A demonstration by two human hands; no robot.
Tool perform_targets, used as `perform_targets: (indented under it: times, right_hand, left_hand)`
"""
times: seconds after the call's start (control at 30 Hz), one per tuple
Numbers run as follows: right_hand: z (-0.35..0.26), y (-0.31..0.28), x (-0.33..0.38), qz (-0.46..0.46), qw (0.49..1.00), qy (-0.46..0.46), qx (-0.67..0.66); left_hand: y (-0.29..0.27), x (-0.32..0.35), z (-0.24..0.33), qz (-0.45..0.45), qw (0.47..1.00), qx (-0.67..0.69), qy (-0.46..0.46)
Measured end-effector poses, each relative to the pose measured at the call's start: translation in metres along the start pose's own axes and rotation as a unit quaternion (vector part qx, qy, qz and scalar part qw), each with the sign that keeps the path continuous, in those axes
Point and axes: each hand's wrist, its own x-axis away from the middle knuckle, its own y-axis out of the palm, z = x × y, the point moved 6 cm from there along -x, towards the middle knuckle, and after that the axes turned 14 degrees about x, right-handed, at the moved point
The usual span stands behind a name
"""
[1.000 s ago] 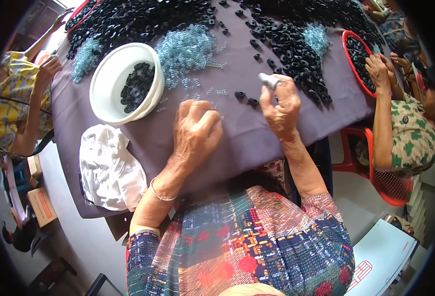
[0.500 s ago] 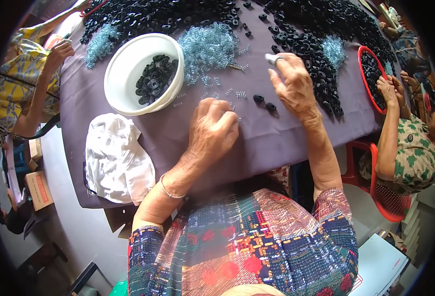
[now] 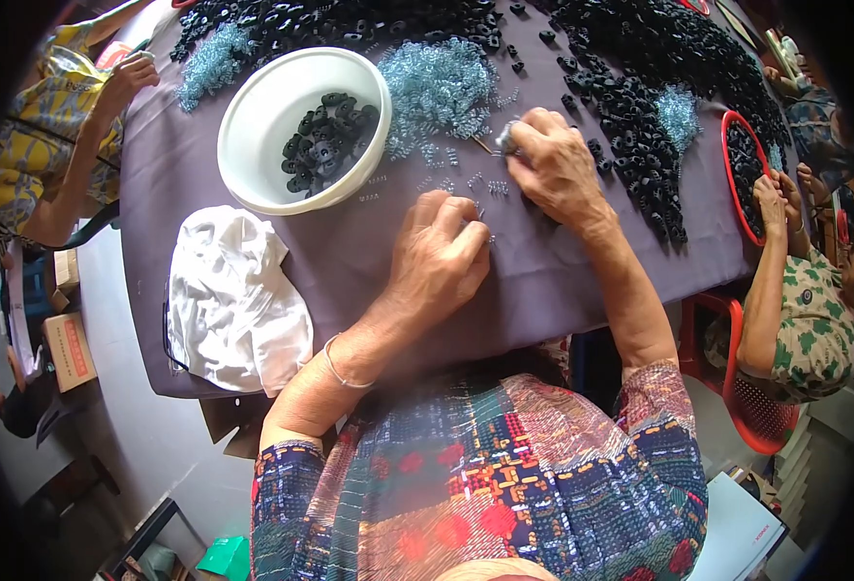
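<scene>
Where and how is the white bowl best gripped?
Probably by the left rim of the white bowl, coming from the left with a pinch over the edge. The rim is exposed there, away from the blue springs crowding the right side, and the black pieces inside gather toward the right.

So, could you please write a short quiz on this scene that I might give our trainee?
1. Multiple choice: what colour are the small parts in the white bowl?
A) red
B) black
C) yellow

2. True or false: the left hand is inside the white bowl.

3. Fill in the missing word: just to the right of the white bowl lies a pale-blue heap of coiled ____.

Key:
1. B, black.
2. False; the left hand is outside the white bowl.
3. springs.
</scene>
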Motion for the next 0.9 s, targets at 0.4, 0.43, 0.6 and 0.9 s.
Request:
perform_targets:
  times: [0.4,0.43,0.6,0.9]
  right_hand:
    - [-0.018,0.005,-0.009,0.041,0.998,0.022,0.034]
    - [-0.018,0.009,-0.011,0.024,0.998,0.033,0.052]
    - [-0.016,0.003,-0.009,0.063,0.994,-0.049,0.069]
    - [-0.026,0.004,-0.010,0.017,0.993,0.018,0.112]
  left_hand:
    - [-0.001,0.000,-0.001,0.007,1.000,-0.006,-0.005]
    - [-0.001,-0.001,-0.001,0.008,1.000,-0.006,-0.003]
    - [-0.002,-0.001,-0.001,0.016,1.000,0.000,-0.006]
    - [-0.001,-0.001,-0.002,0.012,1.000,-0.006,-0.001]
